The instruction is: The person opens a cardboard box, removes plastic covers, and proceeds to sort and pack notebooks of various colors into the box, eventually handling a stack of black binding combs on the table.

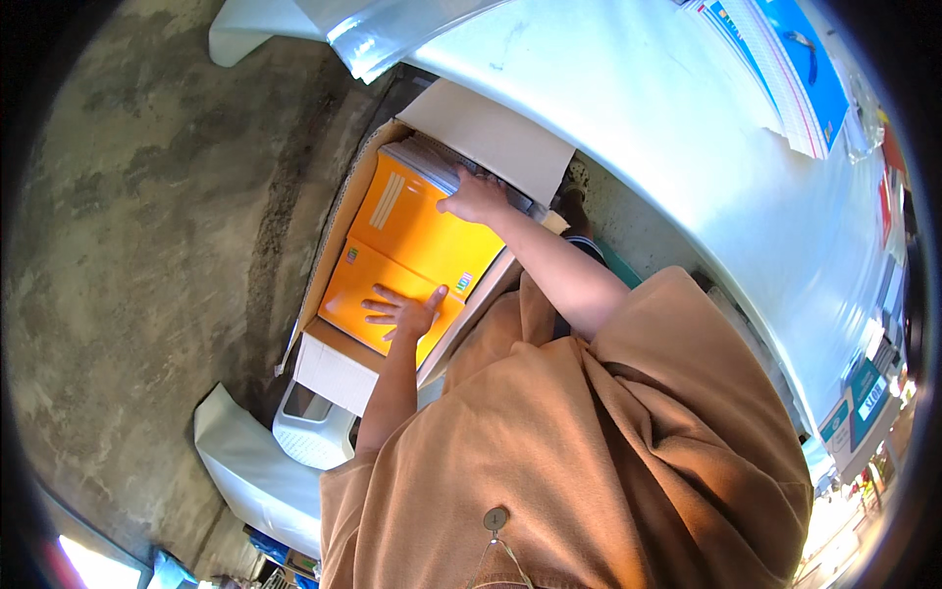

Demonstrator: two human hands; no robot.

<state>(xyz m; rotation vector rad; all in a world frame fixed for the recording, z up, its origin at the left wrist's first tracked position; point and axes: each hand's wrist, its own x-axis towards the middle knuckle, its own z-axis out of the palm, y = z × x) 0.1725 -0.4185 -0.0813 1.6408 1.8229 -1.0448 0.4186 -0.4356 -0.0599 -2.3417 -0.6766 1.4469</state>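
An open cardboard box in front of me holds two stacks of orange notebooks side by side. My left hand lies flat, fingers spread, on the nearer orange notebooks. On the farther stack of orange notebooks, my right hand grips the far right edge. Its thumb rests on the top cover, while the fingers reach over the page edges and are partly hidden in the gap beside the box wall.
A white plastic-covered table curves along the right, with blue printed booklets at its far end. One box flap leans toward it. White plastic furniture stands by the box's near end. Concrete floor spreads left.
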